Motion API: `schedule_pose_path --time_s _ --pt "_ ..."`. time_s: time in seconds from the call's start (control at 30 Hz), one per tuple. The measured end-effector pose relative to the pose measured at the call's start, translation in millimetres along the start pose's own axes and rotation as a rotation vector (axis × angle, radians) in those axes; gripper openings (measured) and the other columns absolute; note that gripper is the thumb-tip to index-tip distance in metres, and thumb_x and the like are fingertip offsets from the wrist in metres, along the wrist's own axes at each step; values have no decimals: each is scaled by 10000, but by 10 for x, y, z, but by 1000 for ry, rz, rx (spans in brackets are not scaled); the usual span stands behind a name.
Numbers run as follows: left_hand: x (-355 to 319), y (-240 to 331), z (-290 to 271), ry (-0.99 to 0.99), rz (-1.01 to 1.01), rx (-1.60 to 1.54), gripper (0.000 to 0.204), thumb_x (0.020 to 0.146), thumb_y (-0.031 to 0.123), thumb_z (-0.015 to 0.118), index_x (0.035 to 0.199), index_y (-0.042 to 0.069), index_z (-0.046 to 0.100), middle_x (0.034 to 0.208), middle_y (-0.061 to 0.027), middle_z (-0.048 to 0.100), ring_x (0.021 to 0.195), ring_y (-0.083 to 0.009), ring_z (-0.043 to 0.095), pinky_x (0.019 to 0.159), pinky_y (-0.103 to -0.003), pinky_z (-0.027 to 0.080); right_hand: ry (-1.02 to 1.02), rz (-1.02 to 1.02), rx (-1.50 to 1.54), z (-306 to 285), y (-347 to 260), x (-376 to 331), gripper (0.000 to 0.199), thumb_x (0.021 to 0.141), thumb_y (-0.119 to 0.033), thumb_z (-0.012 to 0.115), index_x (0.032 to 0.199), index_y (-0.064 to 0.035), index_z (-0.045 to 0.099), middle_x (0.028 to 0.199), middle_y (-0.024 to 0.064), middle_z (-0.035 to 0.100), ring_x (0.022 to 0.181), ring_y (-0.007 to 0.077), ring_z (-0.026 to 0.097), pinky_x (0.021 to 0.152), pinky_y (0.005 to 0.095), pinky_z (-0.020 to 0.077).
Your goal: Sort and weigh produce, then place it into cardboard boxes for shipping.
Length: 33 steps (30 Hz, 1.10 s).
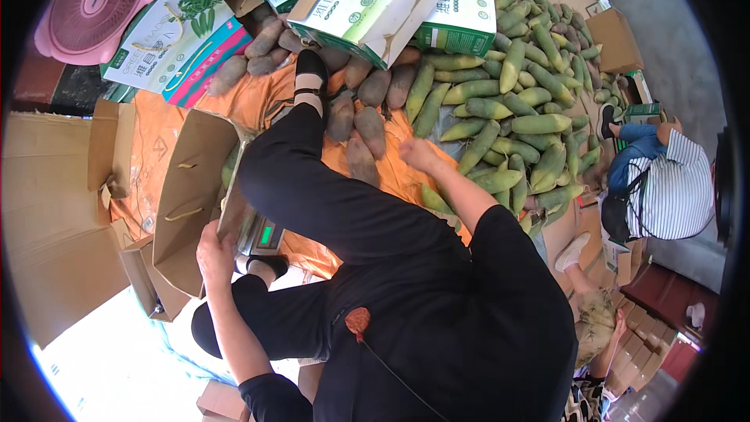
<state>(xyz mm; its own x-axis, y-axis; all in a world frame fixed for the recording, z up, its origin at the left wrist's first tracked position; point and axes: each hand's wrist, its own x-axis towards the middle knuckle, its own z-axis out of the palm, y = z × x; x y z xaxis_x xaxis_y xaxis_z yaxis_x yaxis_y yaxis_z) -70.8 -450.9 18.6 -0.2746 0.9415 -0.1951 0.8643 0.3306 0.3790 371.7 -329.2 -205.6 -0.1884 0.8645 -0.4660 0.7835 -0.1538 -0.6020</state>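
My left hand (215,254) grips the near edge of an open cardboard box (186,207) with rope handles. The box rests beside or on a digital scale (267,236) with a lit green display. A bit of green radish (230,166) shows inside; the rest of its contents is hidden. Over the orange sheet (402,176), my right hand (422,155) has its fingers curled in, with nothing visible in them. Closest to it lie muddy reddish-brown roots (370,131) on one side and a big heap of green radishes (539,123) on the other.
White and green printed cartons (375,0) stand at the back, with a pink fan (98,4) at far left. Large cardboard (62,211) leans on the left. A person in a striped shirt (678,187) is at the right, and another person's arm (608,352) shows lower right.
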Motion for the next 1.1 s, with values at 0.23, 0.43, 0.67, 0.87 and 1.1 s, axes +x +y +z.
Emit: schedule_pose_path --time_s 0.23,0.43,0.67,0.87,1.1 --pt "39 -89 116 37 25 23 297 777 69 610 1070 20 606 924 -209 650 894 -360 629 801 -403 478 -405 -62 -504 559 837 -365 217 772 -174 564 857 -36 709 904 175 681 848 323 657 773 395 517" --pt "41 8 56 -28 -26 -20 296 790 45 604 1083 4 585 982 -216 625 918 -398 601 809 -420 467 143 368 125 338 876 -72 286 710 -134 694 975 -31 668 928 160 684 871 272 657 779 349 504" --pt "45 -5 53 6 -15 33 274 794 41 593 1068 24 590 916 -202 639 879 -368 624 786 -403 478 501 645 464 158 927 567 646 735 -136 764 1268 29 436 1093 191 623 1003 260 609 865 332 468" --pt "88 20 81 -10 -40 17 272 783 18 596 1055 24 587 905 -197 631 863 -363 625 767 -391 483 586 796 539 193 1057 841 778 675 -213 802 1291 54 408 1220 240 556 1125 341 559 955 368 439" --pt "112 162 24 -17 -34 -21 201 775 -1 581 973 27 585 872 -164 597 779 -372 605 686 -414 478 482 817 577 90 1240 911 659 671 -152 805 1202 29 458 1104 178 593 947 303 603 760 390 483"
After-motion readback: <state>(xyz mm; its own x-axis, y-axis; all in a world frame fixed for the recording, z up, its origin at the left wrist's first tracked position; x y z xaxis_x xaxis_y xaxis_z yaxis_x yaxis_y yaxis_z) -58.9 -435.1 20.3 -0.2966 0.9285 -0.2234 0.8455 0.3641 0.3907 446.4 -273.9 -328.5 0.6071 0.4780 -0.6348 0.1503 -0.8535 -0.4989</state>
